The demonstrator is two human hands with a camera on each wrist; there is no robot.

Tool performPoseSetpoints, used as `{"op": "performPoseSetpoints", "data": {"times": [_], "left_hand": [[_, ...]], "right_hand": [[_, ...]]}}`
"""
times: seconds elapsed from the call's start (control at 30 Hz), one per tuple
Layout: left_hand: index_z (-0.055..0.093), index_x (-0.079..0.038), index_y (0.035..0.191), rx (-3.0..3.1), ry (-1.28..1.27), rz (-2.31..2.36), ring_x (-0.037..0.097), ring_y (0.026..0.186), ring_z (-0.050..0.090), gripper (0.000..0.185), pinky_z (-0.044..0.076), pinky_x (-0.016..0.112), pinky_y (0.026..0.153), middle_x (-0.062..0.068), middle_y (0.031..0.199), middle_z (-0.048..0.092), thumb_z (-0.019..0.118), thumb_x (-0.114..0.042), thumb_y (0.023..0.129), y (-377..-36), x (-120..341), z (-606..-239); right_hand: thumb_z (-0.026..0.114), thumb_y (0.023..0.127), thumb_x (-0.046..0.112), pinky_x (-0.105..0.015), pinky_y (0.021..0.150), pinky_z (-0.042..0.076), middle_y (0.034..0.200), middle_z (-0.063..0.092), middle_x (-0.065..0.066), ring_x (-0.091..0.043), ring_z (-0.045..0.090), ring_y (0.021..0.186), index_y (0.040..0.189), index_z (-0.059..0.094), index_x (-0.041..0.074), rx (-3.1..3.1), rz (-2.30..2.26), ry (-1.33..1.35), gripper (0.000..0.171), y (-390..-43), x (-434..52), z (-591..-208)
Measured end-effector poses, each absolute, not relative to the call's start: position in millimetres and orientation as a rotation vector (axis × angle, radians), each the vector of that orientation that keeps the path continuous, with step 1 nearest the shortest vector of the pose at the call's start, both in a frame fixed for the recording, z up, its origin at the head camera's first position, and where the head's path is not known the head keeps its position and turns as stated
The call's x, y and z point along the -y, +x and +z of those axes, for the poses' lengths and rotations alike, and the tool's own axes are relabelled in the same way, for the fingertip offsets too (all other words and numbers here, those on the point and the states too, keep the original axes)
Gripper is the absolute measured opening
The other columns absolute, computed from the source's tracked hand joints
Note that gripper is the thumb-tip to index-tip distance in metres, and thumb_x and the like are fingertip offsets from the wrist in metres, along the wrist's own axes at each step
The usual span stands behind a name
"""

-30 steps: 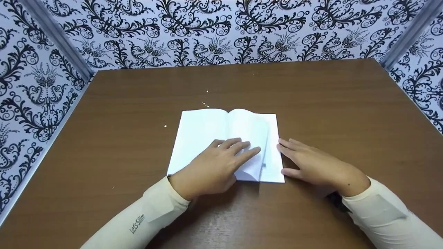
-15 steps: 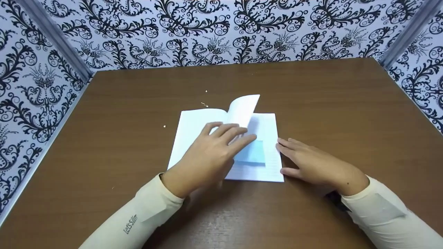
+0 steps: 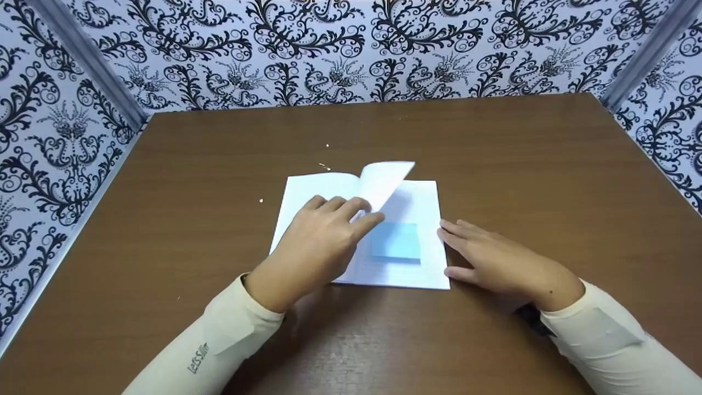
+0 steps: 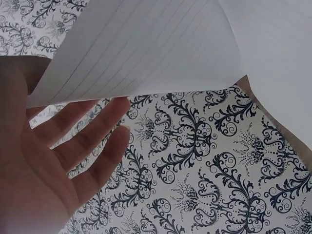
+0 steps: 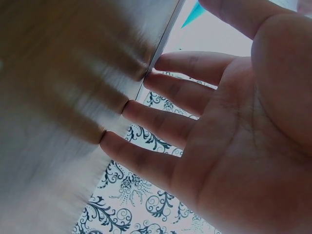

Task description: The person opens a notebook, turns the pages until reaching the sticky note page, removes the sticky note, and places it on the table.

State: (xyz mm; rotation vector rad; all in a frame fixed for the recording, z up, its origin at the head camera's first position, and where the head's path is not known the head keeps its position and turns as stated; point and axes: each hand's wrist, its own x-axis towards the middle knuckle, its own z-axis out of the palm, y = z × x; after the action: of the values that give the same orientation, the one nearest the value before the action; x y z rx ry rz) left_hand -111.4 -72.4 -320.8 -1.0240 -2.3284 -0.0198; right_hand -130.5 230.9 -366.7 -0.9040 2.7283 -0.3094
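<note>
An open notebook [image 3: 417,197] with lined white pages lies on the brown table. My left hand [image 3: 315,249] pinches a raised page [image 3: 384,178] near its lower corner between thumb and fingers. In the left wrist view the ruled page [image 4: 146,48] runs between the thumb and the other fingers. A light-blue paper square [image 3: 396,240], like a sticky note, lies on the right-hand page below. My right hand [image 3: 493,260] rests on the table with straight fingers, the fingertips touching the notebook's right edge. The right wrist view shows that palm [image 5: 229,141] and a blue corner [image 5: 194,14].
The wide brown table [image 3: 521,148] surrounds the notebook. Small white specks [image 3: 261,201] lie to the left of and behind it. Patterned black-and-white panels [image 3: 329,49] stand along the back and both sides.
My left hand has lifted the page off the right side and drawn it leftward, uncovering the light-blue paper square. The right hand has stayed at the notebook's edge.
</note>
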Motion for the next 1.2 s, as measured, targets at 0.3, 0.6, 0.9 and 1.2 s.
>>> {"op": "performPoseSetpoints", "data": {"times": [0.3, 0.6, 0.9, 1.2], "left_hand": [[0.067, -0.016, 0.119, 2.395, -0.875, 0.066, 0.027, 0.085, 0.067, 0.034, 0.051, 0.04, 0.061, 0.008, 0.115, 0.067, 0.064, -0.005, 0.087, -107.9, 75.9, -317.8], [0.063, -0.011, 0.089, 2.402, -0.694, 0.202, 0.028, 0.057, 0.058, 0.013, 0.041, 0.04, 0.056, 0.007, 0.073, 0.056, 0.067, -0.003, 0.08, -102.5, 82.4, -315.6], [0.063, -0.01, 0.075, 2.519, -0.636, 0.274, 0.029, 0.051, 0.058, 0.011, 0.038, 0.04, 0.049, 0.009, 0.065, 0.059, 0.069, -0.001, 0.073, -102.2, 90.8, -315.4], [0.066, -0.011, 0.074, 2.666, -0.609, 0.328, 0.03, 0.056, 0.061, 0.012, 0.041, 0.04, 0.051, 0.009, 0.066, 0.062, 0.076, -0.007, 0.068, -103.9, 92.6, -319.6]], "right_hand": [[0.062, 0.098, 0.034, -0.064, 0.113, 0.03, 0.161, 0.032, -0.021, -0.047, 0.029, 0.147, 0.152, 0.038, -0.001, -2.721, -0.296, -0.895, 0.069, -131.0, -230.2, -366.8], [0.06, 0.099, 0.037, -0.062, 0.114, 0.029, 0.161, 0.032, -0.02, -0.047, 0.028, 0.147, 0.152, 0.037, 0.0, -2.706, -0.279, -0.884, 0.069, -130.7, -229.0, -364.8], [0.06, 0.099, 0.038, -0.065, 0.112, 0.031, 0.162, 0.031, -0.019, -0.046, 0.027, 0.148, 0.153, 0.036, 0.0, -2.706, -0.282, -0.878, 0.069, -129.9, -230.2, -364.9], [0.06, 0.099, 0.039, -0.067, 0.11, 0.031, 0.162, 0.03, -0.018, -0.046, 0.027, 0.148, 0.153, 0.036, 0.002, -2.705, -0.274, -0.874, 0.07, -130.0, -230.0, -365.7]]}}
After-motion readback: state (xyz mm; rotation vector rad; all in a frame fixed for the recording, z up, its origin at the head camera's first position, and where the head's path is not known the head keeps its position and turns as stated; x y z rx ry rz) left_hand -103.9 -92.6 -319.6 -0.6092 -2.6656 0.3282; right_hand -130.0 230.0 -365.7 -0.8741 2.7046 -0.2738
